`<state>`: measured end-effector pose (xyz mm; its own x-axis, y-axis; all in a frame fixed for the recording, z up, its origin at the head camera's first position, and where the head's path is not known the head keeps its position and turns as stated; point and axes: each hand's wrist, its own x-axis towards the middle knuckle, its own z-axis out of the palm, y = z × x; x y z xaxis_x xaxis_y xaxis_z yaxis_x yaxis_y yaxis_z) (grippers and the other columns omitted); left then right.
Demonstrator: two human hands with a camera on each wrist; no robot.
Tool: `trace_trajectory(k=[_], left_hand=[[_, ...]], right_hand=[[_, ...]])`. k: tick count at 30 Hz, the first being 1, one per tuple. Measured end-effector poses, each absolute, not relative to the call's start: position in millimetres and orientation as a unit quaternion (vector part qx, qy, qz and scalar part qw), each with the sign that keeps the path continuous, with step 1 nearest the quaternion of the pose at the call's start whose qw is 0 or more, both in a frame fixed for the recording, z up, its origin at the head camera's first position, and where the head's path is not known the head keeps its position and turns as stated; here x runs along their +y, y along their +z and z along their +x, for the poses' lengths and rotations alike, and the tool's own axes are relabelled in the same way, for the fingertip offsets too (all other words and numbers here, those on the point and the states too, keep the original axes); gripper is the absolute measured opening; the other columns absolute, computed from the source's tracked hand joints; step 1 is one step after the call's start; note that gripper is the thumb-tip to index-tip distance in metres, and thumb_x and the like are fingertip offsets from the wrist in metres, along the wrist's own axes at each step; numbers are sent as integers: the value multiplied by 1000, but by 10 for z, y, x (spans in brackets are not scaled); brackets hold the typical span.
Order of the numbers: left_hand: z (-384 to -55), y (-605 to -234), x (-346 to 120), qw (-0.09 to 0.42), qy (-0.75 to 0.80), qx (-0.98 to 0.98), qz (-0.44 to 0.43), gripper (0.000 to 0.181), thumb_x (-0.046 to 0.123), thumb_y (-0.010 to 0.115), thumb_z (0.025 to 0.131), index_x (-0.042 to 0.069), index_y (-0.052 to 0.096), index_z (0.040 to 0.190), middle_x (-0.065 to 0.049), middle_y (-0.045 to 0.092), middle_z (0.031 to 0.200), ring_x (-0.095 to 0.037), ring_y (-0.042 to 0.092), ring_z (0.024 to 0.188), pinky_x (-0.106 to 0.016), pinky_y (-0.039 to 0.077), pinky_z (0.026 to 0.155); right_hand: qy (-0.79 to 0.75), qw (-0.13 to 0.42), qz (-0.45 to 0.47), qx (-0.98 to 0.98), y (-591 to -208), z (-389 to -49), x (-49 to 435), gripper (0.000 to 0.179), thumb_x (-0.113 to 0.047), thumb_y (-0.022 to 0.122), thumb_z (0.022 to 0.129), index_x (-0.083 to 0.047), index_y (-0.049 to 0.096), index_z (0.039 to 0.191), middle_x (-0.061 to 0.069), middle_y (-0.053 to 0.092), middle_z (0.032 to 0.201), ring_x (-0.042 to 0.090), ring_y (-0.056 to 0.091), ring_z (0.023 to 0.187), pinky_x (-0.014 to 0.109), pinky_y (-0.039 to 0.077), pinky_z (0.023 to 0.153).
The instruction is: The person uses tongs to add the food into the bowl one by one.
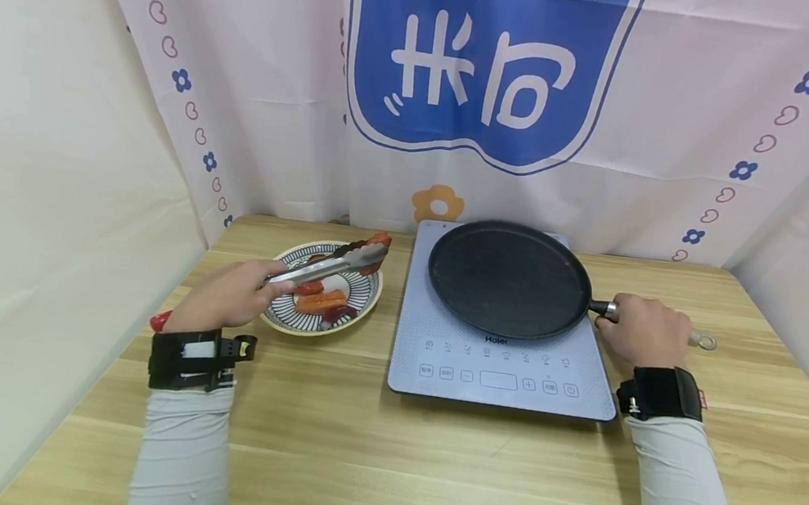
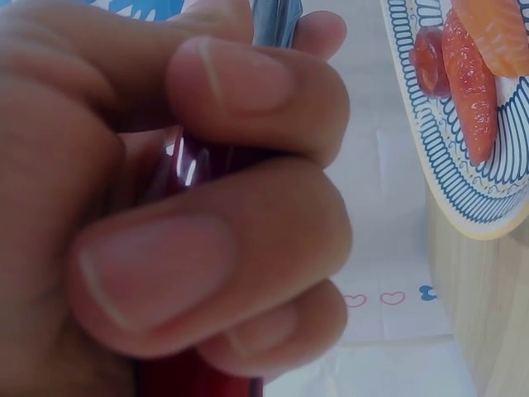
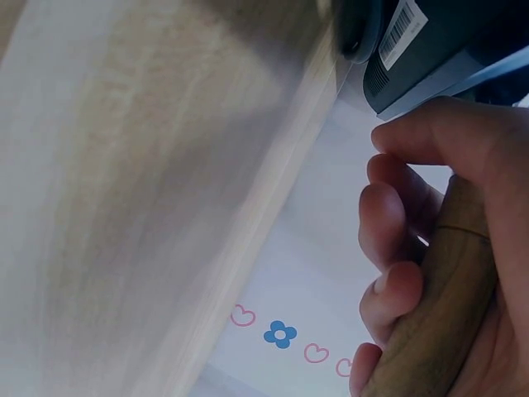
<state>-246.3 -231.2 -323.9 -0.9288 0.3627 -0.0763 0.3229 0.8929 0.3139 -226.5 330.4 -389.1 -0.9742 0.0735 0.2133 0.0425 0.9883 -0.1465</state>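
Observation:
My left hand [image 1: 222, 295] grips metal tongs [image 1: 329, 268] by their red handle, above a patterned plate [image 1: 293, 330]. At the tong tips is a reddish-brown piece of food [image 1: 379, 239], over the plate's far right rim. On the plate lie an orange piece with pale stripes [image 1: 321, 301], a slim red piece [image 2: 471, 91] and other dark red bits. With curled fingers my right hand [image 1: 644, 331] holds the wooden handle [image 3: 450, 289] of a flat black pan [image 1: 508, 280]. The pan's cooking surface is bare. It sits over the induction cooker [image 1: 435, 383].
The cooker stands on a wooden table [image 1: 353, 461], its control panel facing me. A white curtain [image 1: 276, 140] with a blue emblem hangs right behind the table's back edge. Light cloth walls [image 1: 46, 207] flank both sides.

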Motion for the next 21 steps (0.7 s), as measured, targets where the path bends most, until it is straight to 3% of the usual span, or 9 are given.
trace_trajectory(k=[10, 21], left_hand=[[-2471, -3230, -2291, 68, 155, 970, 173, 28, 29, 53, 111, 9, 66, 126, -8, 63, 94, -22, 55, 78, -33, 41, 64], [-2485, -3239, -2278, 62, 147, 971, 176, 35, 29, 53, 111, 7, 64, 135, -11, 66, 102, -25, 59, 87, -35, 43, 69]], right_hand=[[67, 115, -31, -991, -3904, -2280, 3305, 28, -30, 78, 89, -6, 67, 82, 10, 61, 67, 32, 56, 60, 47, 38, 54], [66, 113, -31, -991, -3915, -2285, 3313, 28, -30, 78, 90, -6, 67, 82, 10, 60, 66, 32, 55, 60, 47, 38, 54]])
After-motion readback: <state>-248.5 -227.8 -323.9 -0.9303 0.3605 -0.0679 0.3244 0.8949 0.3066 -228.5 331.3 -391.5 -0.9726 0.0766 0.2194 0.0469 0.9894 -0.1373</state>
